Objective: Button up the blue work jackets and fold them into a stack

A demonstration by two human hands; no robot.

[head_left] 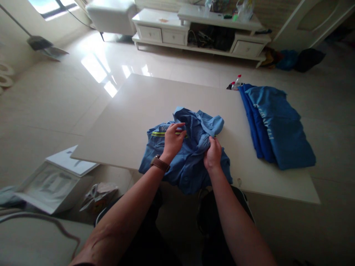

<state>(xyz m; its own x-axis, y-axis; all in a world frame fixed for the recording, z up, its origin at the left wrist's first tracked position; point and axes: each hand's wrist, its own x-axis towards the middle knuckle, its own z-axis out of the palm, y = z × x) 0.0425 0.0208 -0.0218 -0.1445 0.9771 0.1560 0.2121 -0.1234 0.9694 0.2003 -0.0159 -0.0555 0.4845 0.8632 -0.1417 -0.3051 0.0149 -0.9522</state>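
Note:
A crumpled blue work shirt with a yellow-green reflective stripe lies near the front edge of the white table. Its collar is raised toward the far side, and its lower part hangs over the near edge. Over the striped part hovers my left hand, thumb and fingers curved but apart, with nothing visible between them. A brown-strapped watch circles that wrist. On the other side, my right hand pinches the shirt cloth just below the collar, thumb on top. The fingers beneath are partly hidden.
Folded blue garments lie stacked at the table's right end. Bottles with red caps show behind the far edge. A white box and a plastic bag stand at lower left. A white cabinet lines the far wall.

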